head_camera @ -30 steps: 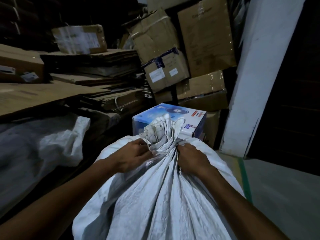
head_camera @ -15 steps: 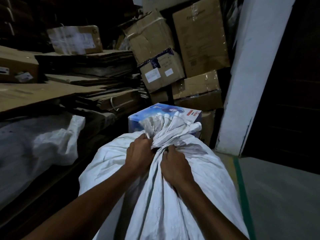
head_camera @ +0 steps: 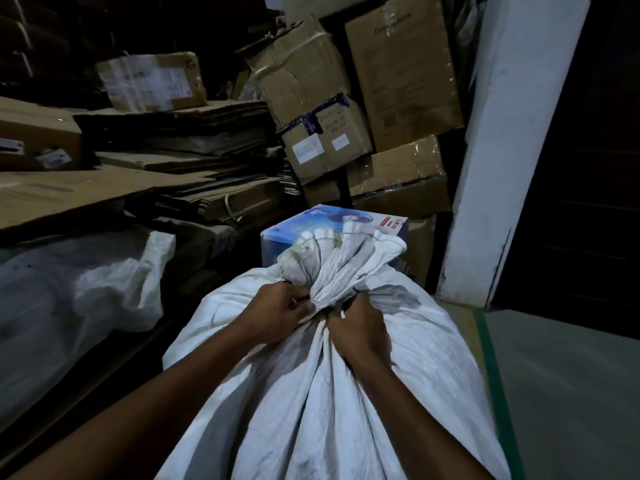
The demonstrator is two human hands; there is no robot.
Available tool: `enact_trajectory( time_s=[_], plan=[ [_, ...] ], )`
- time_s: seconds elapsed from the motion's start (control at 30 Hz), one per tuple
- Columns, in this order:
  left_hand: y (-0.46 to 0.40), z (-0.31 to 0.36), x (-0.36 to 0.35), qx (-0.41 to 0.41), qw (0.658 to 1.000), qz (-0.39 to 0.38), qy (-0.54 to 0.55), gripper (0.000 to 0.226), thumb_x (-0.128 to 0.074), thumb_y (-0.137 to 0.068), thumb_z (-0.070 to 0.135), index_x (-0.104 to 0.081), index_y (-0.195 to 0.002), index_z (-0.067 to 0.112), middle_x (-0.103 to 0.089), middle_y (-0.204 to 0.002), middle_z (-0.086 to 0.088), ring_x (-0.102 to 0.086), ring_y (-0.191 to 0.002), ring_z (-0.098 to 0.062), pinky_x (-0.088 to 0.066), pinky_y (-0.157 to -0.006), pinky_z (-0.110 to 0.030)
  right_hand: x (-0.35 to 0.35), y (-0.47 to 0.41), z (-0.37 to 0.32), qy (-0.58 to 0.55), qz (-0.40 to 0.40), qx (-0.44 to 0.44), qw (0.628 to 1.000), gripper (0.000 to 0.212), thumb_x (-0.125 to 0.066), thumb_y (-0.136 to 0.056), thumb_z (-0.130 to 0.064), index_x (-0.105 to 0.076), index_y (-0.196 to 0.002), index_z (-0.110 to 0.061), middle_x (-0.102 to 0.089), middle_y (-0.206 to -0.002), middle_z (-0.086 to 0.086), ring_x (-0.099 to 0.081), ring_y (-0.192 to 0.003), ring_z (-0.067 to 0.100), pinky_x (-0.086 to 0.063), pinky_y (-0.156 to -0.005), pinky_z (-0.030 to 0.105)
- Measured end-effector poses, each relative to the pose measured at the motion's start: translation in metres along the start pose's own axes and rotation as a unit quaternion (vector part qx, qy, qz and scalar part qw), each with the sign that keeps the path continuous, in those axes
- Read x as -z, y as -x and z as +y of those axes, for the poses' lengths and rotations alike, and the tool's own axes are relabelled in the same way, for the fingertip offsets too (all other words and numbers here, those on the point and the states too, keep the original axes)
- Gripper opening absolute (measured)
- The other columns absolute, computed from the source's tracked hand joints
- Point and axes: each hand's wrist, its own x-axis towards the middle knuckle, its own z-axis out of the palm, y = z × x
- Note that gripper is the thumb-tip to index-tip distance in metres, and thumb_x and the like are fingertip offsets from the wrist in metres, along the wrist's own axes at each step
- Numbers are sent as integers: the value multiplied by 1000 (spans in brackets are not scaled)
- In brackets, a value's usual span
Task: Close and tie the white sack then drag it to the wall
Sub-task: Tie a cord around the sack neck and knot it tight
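Both hands clench the gathered neck of the white sack [head_camera: 322,403]: left hand [head_camera: 277,315] just beside right hand [head_camera: 360,332], the ruffled mouth fanning above. Cinch low and tight before knotting. Sack stands against a blue printed carton [head_camera: 273,237]; its print and the cardboard boxes' [head_camera: 398,71] labels are unreadable.

I see a white sack [head_camera: 311,393] with grey smudges, a blue printed box [head_camera: 322,223], brown cartons [head_camera: 398,64], and a green floor stripe [head_camera: 491,368].

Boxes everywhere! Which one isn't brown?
The blue-and-white printed box just behind the white sack the hands grip. Every other box is plain brown cardboard.
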Motion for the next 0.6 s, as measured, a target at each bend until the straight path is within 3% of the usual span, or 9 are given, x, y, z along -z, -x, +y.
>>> enact_trajectory(
  time_s=[0.07, 0.13, 0.2, 0.4, 0.53, 0.6],
  plan=[
    [-1, 0, -1, 21, 999, 28, 11, 18, -76, -88, 40, -74, -89, 22, -75, -80, 9, -67, -78, -6, -46, -69, -25, -4, 1, -2, -1, 8, 5, 1000, 33, -62, -92, -38, -52, -115, -17, -67, -120, 11, -61, -117, 36, -44, -85, 38],
    [-3, 7, -8, 57, 996, 64, 18, 21, -85, -79, 33, -68, -78, 21, -74, -75, 10, -68, -76, -8, -49, -68, -30, -7, 2, -2, -4, 16, 17, 1000, 32, -61, -91, -36, -51, -117, -19, -68, -119, 12, -62, -116, 37, -47, -87, 41],
    [-3, 14, -19, 87, 991, 105, 2, 25, -81, -75, 38, -63, -78, 21, -74, -77, 9, -70, -81, -17, -53, -68, -36, -9, 1, 1, -9, 18, 31, 999, 30, -58, -94, -36, -49, -117, -19, -68, -120, 13, -62, -116, 38, -47, -88, 42],
    [-8, 29, -37, 116, 974, 184, -61, 30, -72, -80, 45, -54, -89, 24, -74, -96, -1, -69, -97, -34, -41, -67, -35, -13, 1, 6, -20, 15, 68, 997, 19, -60, -97, -30, -48, -106, -18, -73, -108, 10, -64, -110, 35, -50, -87, 42],
    [-9, 28, -43, 117, 976, 185, -21, 22, -72, -78, 34, -58, -86, 19, -74, -88, -4, -69, -91, -36, -47, -67, -38, -13, 0, 8, -17, 13, 57, 998, 23, -61, -96, -34, -49, -106, -18, -72, -108, 8, -64, -109, 34, -47, -84, 40],
    [-2, 29, -44, 109, 976, 188, 33, 23, -70, -80, 38, -64, -83, 16, -74, -80, -3, -71, -86, -30, -51, -70, -39, -13, -2, 9, -33, 8, 47, 998, 19, -61, -95, -33, -50, -103, -20, -72, -101, 6, -66, -104, 32, -50, -84, 41]
  ],
)
